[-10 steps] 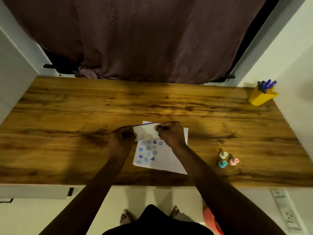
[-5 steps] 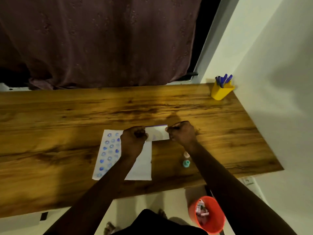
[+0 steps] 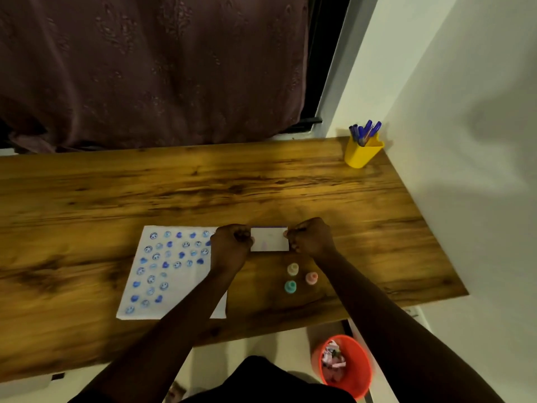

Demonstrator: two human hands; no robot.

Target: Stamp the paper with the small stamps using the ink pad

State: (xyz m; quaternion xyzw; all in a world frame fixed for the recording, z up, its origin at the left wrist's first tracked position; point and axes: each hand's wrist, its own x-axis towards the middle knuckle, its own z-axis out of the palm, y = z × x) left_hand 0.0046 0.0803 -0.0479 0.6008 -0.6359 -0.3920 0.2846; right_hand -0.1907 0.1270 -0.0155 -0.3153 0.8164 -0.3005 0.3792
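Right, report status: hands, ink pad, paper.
Left hand and right hand both grip the white ink pad, held between them. Stamped paper flat under left forearm. Three small stamps stand untouched.

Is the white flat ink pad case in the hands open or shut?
Cannot tell. The white flat ink pad case is pinched at its ends by the left hand and right hand; only a blue strip shows along its far edge.

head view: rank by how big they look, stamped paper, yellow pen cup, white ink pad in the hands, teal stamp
1. stamped paper
2. yellow pen cup and white ink pad: look alike, and the cup stands farther away, so unranked
3. teal stamp
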